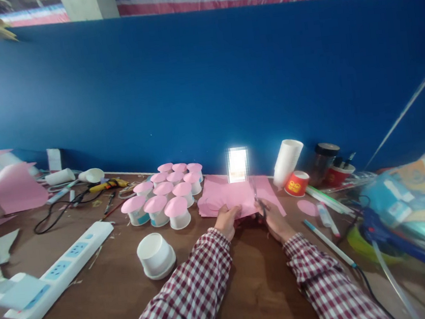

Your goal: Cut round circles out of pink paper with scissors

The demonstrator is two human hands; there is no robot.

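My left hand [227, 221] grips the near edge of a pink paper sheet [214, 192], thumb on top and fingers underneath. In my right hand [276, 221] is a pair of scissors [255, 191], the blades pointing away from me at the sheet. How far the blades are apart is too blurred to tell. Left of the sheet stand several white paper cups [159, 218] topped with pink paper discs [175, 176]. A loose pink disc [307, 208] lies to the right of my right hand.
White bowls [154, 250] sit upside down, left of my forearm. Further left is a power strip [69, 268]. On the right are stacked white cups [288, 161], a red cup [297, 184], a wand with a cord [329, 243] and a blue-handled tool [382, 232]. A blue partition [204, 83] closes the back.
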